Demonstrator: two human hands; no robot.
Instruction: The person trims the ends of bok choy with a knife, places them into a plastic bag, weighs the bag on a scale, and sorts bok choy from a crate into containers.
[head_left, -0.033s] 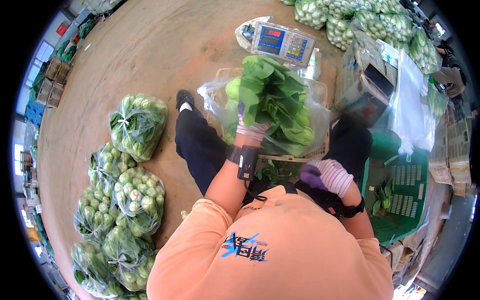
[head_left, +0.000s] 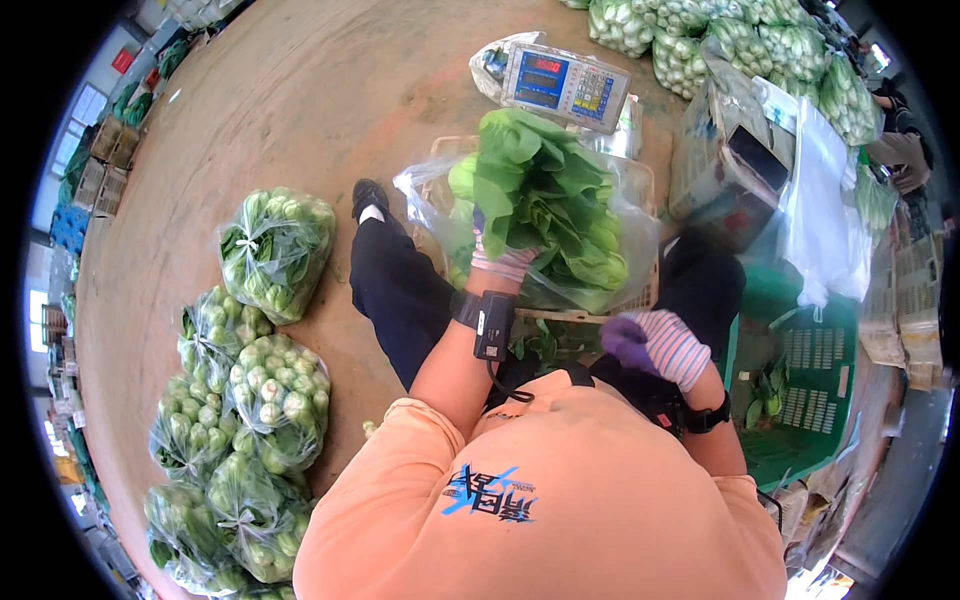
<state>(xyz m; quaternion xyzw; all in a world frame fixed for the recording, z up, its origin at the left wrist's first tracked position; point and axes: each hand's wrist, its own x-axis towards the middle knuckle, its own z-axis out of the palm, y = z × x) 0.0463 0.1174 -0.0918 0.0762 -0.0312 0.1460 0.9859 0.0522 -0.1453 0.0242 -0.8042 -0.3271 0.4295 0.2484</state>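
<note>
My left hand (head_left: 503, 258), in a striped glove with a purple palm side, reaches in among bok choy (head_left: 545, 185) with broad green leaves. It seems to grip the bunch, though the leaves hide most of its fingers. Under and around the bok choy, a clear plastic bag (head_left: 425, 190) lies open in a shallow tan crate (head_left: 648, 290) between my legs. My right hand (head_left: 657, 347), gloved alike, is curled closed over my right thigh, apart from the crate. Whatever its fingers may enclose is hidden.
A scale display (head_left: 566, 88) stands beyond the crate. On the right are a box with a phone (head_left: 757, 158) on it, white plastic bags (head_left: 818, 215) and a green basket (head_left: 795, 440) with loose leaves. Tied bags of bok choy (head_left: 276, 255) line the left floor; more bagged vegetables (head_left: 740, 50) lie back right.
My right hand has shifted very slightly away from me. The leaves over my left hand have tilted a little to the left.
</note>
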